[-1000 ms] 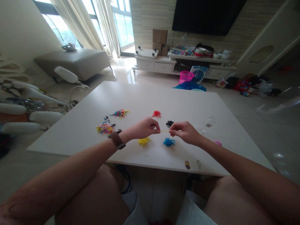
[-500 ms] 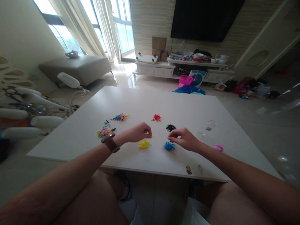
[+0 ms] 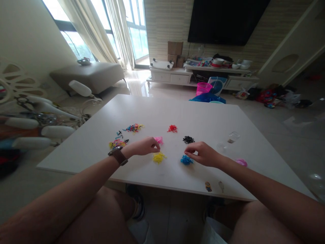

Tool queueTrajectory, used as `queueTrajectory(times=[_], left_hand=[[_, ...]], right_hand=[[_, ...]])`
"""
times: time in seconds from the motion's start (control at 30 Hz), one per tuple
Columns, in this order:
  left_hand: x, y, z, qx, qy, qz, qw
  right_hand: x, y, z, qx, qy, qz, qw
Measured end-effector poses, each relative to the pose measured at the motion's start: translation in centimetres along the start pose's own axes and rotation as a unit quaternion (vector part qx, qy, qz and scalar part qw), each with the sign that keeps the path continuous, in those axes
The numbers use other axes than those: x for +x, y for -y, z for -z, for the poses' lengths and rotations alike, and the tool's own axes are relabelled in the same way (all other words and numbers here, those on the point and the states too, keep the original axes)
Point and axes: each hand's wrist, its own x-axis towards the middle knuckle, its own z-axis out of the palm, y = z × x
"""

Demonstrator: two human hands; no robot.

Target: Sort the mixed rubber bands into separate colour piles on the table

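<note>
My left hand [image 3: 146, 146], with a brown watch on the wrist, is pinched just above a pile of yellow rubber bands [image 3: 158, 158]. Whatever its fingertips hold is too small to make out. Part of a pink pile of bands [image 3: 159, 139] shows behind that hand. My right hand [image 3: 201, 154] is over the blue bands [image 3: 186, 160], thumb and forefinger closed together; anything between them cannot be seen. Beyond it are black bands [image 3: 188, 139], and farther back red bands [image 3: 172, 128]. Mixed-colour bands lie on the left in a far heap [image 3: 134, 127] and a near heap [image 3: 117, 144].
On the white table [image 3: 177, 112], a clear container [image 3: 233, 136] and a pink item [image 3: 241, 163] lie at right. A small yellow-and-blue cartoon figure [image 3: 208, 186] and a pale small tool [image 3: 221, 186] are by the front edge. A lamp with white shades [image 3: 80, 88] stands left.
My left hand has drawn back a little toward the yellow pile, uncovering the pink bands. The thin yellow band seen at its fingertips no longer shows. My right hand stays by the blue pile.
</note>
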Motion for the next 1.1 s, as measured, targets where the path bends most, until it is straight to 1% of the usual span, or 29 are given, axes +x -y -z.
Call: queueTrajectory(times=[0.03, 0.07, 0.1, 0.13, 0.17, 0.23, 0.3, 0.33, 0.4, 0.47, 0.53, 0.7, 0.83, 0.97, 1.1], left_hand=[[-0.1, -0.4, 0.0, -0.061, 0.009, 0.006, 0.998], [-0.1, -0.8, -0.2, -0.14, 0.018, 0.017, 0.99], [-0.2, -1.3, -0.3, -0.229, 0.025, 0.032, 0.972], [-0.1, -1.9, -0.6, -0.322, 0.027, 0.05, 0.945], [0.0, -2.4, -0.9, -0.407, 0.025, 0.07, 0.911], [0.2, -3.5, -1.5, -0.535, 0.027, 0.107, 0.838], [0.7, -4.5, -2.2, -0.606, 0.043, 0.136, 0.782], [0.9, -5.0, -2.6, -0.628, 0.05, 0.146, 0.763], [1.4, -5.7, -3.3, -0.655, 0.058, 0.155, 0.738], [1.9, -6.3, -4.1, -0.67, 0.064, 0.147, 0.725], [2.4, -6.8, -4.9, -0.678, 0.074, 0.13, 0.719], [3.7, -7.6, -6.6, -0.684, 0.109, 0.095, 0.715], [4.3, -7.8, -7.2, -0.678, 0.116, 0.118, 0.716], [4.6, -7.1, -7.3, -0.673, 0.122, 0.134, 0.718], [4.5, -6.5, -7.4, -0.656, 0.126, 0.139, 0.731]], right_hand=[[0.0, 0.0, 0.0, -0.005, 0.001, 0.005, 1.0], [0.1, 0.1, -0.1, -0.008, 0.001, 0.009, 1.0], [0.1, 0.1, -0.1, -0.008, 0.0, 0.013, 1.0], [0.1, 0.3, -0.2, -0.007, -0.002, 0.017, 1.0], [0.1, 0.4, -0.2, -0.007, -0.007, 0.02, 1.0], [0.1, 0.8, -0.2, -0.01, -0.023, 0.024, 0.999], [0.0, 1.2, -0.2, -0.017, -0.052, 0.023, 0.998], [0.0, 1.4, -0.2, -0.02, -0.071, 0.024, 0.997], [0.0, 1.9, -0.2, -0.022, -0.11, 0.035, 0.993], [0.0, 2.2, -0.1, -0.022, -0.136, 0.056, 0.989], [0.1, 2.4, -0.2, -0.024, -0.14, 0.074, 0.987], [0.3, 2.3, -0.6, -0.034, -0.094, 0.078, 0.992], [0.3, 1.6, -1.1, -0.009, -0.078, 0.058, 0.995], [0.3, 0.9, -1.5, 0.027, -0.073, 0.03, 0.997], [0.2, 0.7, -1.6, 0.027, -0.044, 0.046, 0.998]])
